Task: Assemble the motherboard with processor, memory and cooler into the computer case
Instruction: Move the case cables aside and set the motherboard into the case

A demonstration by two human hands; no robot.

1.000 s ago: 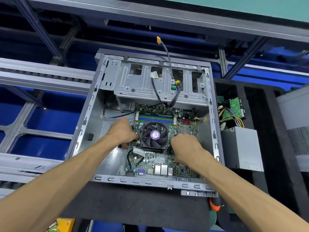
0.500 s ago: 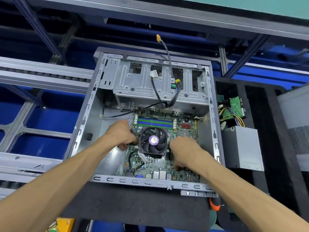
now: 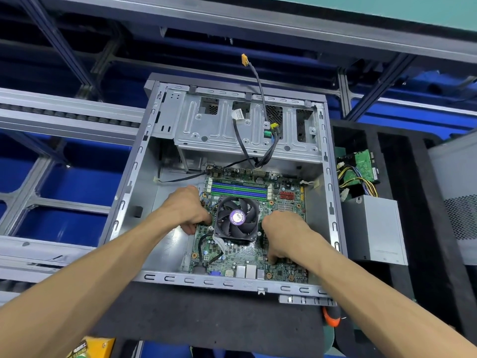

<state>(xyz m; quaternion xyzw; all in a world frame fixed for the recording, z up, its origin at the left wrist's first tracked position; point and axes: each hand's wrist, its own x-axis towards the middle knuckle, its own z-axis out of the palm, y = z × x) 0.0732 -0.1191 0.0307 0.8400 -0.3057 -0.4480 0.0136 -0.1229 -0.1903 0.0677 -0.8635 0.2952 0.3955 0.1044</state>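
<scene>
Hands [image 3: 238,223] on motherboard [image 3: 281,200] in case [image 3: 134,177]

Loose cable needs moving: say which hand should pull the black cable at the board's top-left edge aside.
Left. The left hand grips the motherboard's left edge, just below that black cable; the right hand is across the cooler.

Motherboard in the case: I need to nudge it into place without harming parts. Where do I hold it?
Probably grip the motherboard from above by its left and right sides beside the cooler, as the left hand and right hand do; bare edges avoid fan blades and memory.
</scene>
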